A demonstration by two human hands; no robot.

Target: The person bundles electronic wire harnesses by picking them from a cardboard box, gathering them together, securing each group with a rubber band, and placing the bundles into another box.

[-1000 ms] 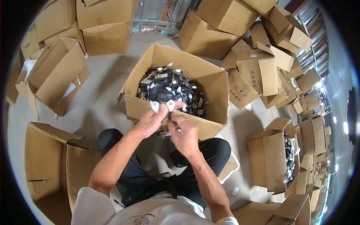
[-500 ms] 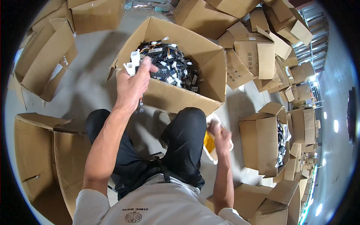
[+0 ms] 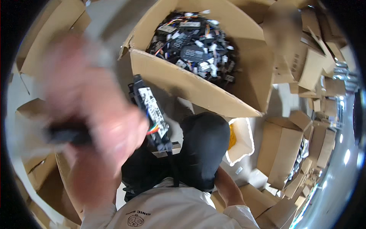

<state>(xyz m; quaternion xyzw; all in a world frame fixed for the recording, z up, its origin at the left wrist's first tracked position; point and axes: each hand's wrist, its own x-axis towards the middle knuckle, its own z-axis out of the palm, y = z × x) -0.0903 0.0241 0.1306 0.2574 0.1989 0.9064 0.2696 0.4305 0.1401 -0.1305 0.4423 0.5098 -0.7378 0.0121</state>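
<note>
My left hand [image 3: 103, 110] is raised close to the camera, large and blurred, with its fingers closed. At its fingertips a black electronic module [image 3: 153, 111] hangs tilted, with a white printed label and thin coloured wires. A dark blurred piece [image 3: 70, 133] also shows against the hand, its kind unclear. Behind my right knee my right forearm [image 3: 228, 187] disappears, and that hand is hidden. Beyond my knees stands an open cardboard box [image 3: 190, 86] holding a heap of black modules [image 3: 194, 53] with white connectors and wires.
Beside my right knee sits a white tub [image 3: 244, 143] with something yellow inside. Another open carton [image 3: 280, 149] with parts stands to the right. Cardboard boxes crowd the far right [image 3: 314, 68] and the left [image 3: 49, 42]. A small label-like scrap [image 3: 239, 170] lies on the floor.
My left hand has risen toward the camera, and a labelled module now shows beside it. My right hand has moved from the tub out of sight behind my knee. The view has shifted.
</note>
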